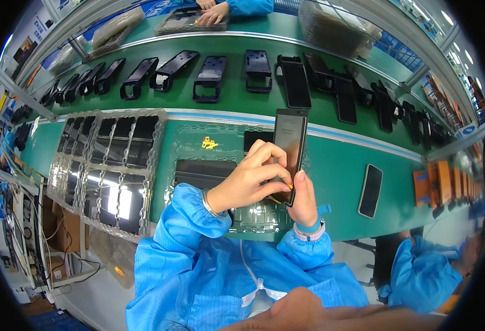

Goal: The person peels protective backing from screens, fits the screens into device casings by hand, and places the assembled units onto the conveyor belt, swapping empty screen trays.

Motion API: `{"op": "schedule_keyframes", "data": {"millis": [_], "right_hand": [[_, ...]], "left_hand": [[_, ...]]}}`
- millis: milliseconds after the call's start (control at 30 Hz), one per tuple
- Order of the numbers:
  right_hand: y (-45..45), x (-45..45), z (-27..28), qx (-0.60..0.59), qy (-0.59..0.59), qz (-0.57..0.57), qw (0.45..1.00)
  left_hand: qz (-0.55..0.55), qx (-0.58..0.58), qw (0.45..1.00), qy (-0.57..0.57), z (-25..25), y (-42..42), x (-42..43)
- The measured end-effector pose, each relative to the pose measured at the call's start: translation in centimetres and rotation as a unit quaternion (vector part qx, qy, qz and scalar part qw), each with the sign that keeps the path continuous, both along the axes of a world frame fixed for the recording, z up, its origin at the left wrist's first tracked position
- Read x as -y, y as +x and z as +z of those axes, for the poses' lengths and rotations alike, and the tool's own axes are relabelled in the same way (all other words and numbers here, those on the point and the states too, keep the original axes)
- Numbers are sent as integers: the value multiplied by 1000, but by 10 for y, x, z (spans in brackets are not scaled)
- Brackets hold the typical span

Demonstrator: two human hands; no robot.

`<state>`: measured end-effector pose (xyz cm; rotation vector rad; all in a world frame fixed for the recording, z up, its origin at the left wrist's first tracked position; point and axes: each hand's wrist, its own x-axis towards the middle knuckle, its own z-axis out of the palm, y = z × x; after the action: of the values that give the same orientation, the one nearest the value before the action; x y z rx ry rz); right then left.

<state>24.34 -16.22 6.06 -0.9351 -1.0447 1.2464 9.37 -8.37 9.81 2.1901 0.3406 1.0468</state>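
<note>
My right hand is closed round the lower end of a dark rectangular phone-like panel, which stands nearly upright. Thumb and fingers of my left hand pinch a tiny yellow piece at the panel's lower edge. Left of my hands, several yellow pieces lie in a clear plastic tray. That tray also holds dark flat parts, partly behind my left hand.
Clear trays of black panels lie at the left. Black frames line the green belt beyond. A phone lies at the right, near orange holders. A co-worker's hands are across the belt; another person sits lower right.
</note>
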Motion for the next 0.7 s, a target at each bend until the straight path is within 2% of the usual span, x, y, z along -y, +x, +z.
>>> {"op": "schedule_keyframes", "data": {"millis": [133,233,267,333,400,467,500,533,600,633,700], "right_hand": [[2,-2,-8,-1,7,-5,1000],[2,-9,3,-154,25,-50,987],[3,-11,5,-185,32,-104,977],[14,-11,1,-174,58,-150,971],[16,-9,3,-139,83,-179,970],[21,-12,0,-97,121,-181,971],[28,-13,-5,-72,144,-172,972],[33,-12,-9,-48,166,-165,971],[39,-6,-11,-81,185,-158,967],[39,-4,-8,-101,212,-148,961],[40,-4,0,-134,253,-116,951]], "left_hand": [[5,-18,1000,-6,-10,2,1],[59,13,998,-21,-13,-12,0],[105,-2,991,-83,-15,-20,-2],[254,-107,957,-95,-35,-40,-20],[410,-214,883,-81,-78,-64,-51],[479,-283,829,-44,-110,-81,-74],[471,-269,840,-31,-109,-84,-80],[485,-290,824,-32,-109,-87,-85],[512,-332,792,-36,-99,-88,-92],[518,-346,782,16,-86,-85,-93],[496,-275,823,36,-84,-75,-115]]}}
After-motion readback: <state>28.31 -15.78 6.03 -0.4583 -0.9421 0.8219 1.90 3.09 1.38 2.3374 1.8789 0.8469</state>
